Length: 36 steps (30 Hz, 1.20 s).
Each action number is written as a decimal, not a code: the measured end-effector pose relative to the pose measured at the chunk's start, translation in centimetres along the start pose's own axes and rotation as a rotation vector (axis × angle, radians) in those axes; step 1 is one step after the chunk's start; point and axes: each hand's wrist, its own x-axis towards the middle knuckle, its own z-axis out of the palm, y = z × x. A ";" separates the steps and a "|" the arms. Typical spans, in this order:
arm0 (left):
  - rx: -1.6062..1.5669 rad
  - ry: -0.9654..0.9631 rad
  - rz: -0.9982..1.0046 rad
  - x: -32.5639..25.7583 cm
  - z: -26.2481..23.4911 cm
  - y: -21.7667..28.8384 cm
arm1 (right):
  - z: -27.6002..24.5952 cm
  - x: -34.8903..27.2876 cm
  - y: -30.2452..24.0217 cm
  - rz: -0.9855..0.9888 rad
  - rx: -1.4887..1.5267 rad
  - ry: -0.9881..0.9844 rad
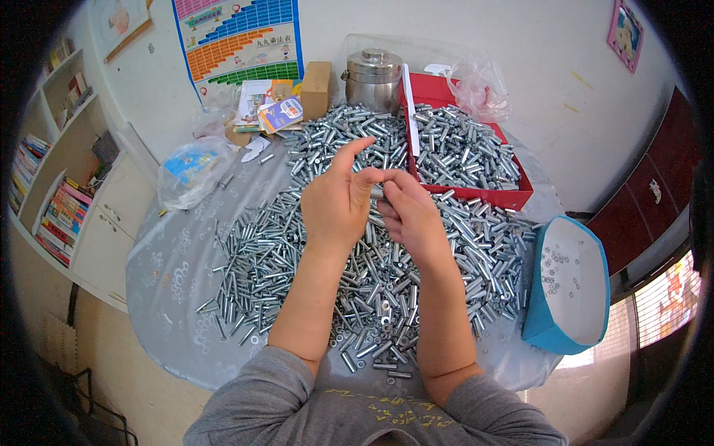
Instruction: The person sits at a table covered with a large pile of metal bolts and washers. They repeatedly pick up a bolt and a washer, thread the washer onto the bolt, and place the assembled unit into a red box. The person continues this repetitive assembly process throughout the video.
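Note:
Both hands meet above a wide heap of shiny steel sleeves (275, 253) on the table. My left hand (335, 201) is closed around one end of a small metal sleeve (377, 192), its index finger raised away from the rest. At the sleeve's other side, the fingertips of my right hand (411, 215) pinch together on it. Most of that sleeve is hidden by the fingers. Small nuts and washers (385, 305) lie among the sleeves near the heap's front edge.
A red box (513, 199) full of sleeves stands at the back right, beside a steel pot (374, 78). A blue fabric bin (554, 338) at right holds small rings. Far left are a plastic bag (195, 172), booklets (279, 111) and a cardboard box (316, 89).

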 end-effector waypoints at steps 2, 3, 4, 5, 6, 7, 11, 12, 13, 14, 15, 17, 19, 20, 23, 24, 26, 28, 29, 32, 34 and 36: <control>0.060 -0.030 -0.033 0.0 0.0 -0.1 | -0.9 0.6 0.9 -0.189 -0.387 0.177; 0.078 -0.040 -0.041 0.1 0.1 0.0 | -1.7 0.9 1.3 -0.284 -0.581 0.269; 0.102 -0.046 -0.052 0.2 0.1 0.0 | -2.6 1.9 2.4 -0.400 -0.823 0.514; 0.125 -0.053 -0.063 0.2 0.0 0.0 | -3.7 2.5 3.0 -0.503 -1.018 0.717; 0.125 -0.037 -0.061 0.2 0.0 -0.1 | -4.3 2.8 3.1 -0.605 -1.212 0.919; 0.124 -0.021 -0.059 0.1 0.0 -0.3 | -4.7 3.0 3.1 -0.707 -1.404 1.125; 0.124 -0.061 -0.083 0.1 0.3 -0.2 | -2.1 1.2 0.8 -0.323 -0.597 0.323; 0.106 -0.058 -0.078 0.1 0.3 -0.2 | -1.5 1.0 1.5 -0.348 -0.652 0.187; 0.087 -0.054 -0.072 0.0 0.3 -0.2 | -1.1 0.9 1.5 -0.291 -0.674 0.143; 0.068 -0.052 -0.066 0.0 0.3 -0.1 | -0.6 0.6 1.2 -0.235 -0.696 0.100; 0.072 -0.073 -0.084 0.0 0.2 0.0 | -0.2 0.4 0.7 -0.177 -0.716 0.053; 0.080 -0.116 -0.121 0.0 0.2 0.3 | -0.3 0.2 0.3 -0.208 -0.805 0.120; 0.114 -0.110 -0.080 -0.2 1.2 -0.3 | -0.9 0.0 -0.2 -0.150 -0.881 0.180; 0.130 -0.108 -0.072 -0.3 1.5 -0.4 | -1.6 0.5 0.5 -0.167 -0.859 0.177; 0.164 -0.118 -0.082 -0.3 2.0 -0.3 | -2.0 0.5 0.0 -0.098 -0.840 0.146; 0.161 -0.119 -0.085 -0.2 2.0 -0.4 | -2.1 0.5 0.1 -0.115 -0.846 0.145; 0.159 -0.143 -0.104 -0.2 2.1 -0.5 | -2.4 0.7 0.4 -0.150 -0.856 0.142; 0.159 -0.188 -0.136 -0.2 2.2 -0.8 | -2.5 0.7 0.8 -0.198 -0.906 0.193; 0.161 -0.186 -0.140 -0.3 2.4 -1.0 | -2.6 0.7 0.9 -0.223 -0.930 0.219; 0.186 -0.186 -0.154 -0.3 2.7 -1.3 | -2.6 0.6 0.5 -0.143 -1.020 0.240; 0.217 -0.201 -0.164 -0.4 2.7 -0.9 | -2.9 0.4 0.5 -0.162 -0.999 0.270; 0.327 -0.125 -0.231 0.1 2.3 -2.5 | -3.6 0.2 -0.1 -0.117 -1.001 0.369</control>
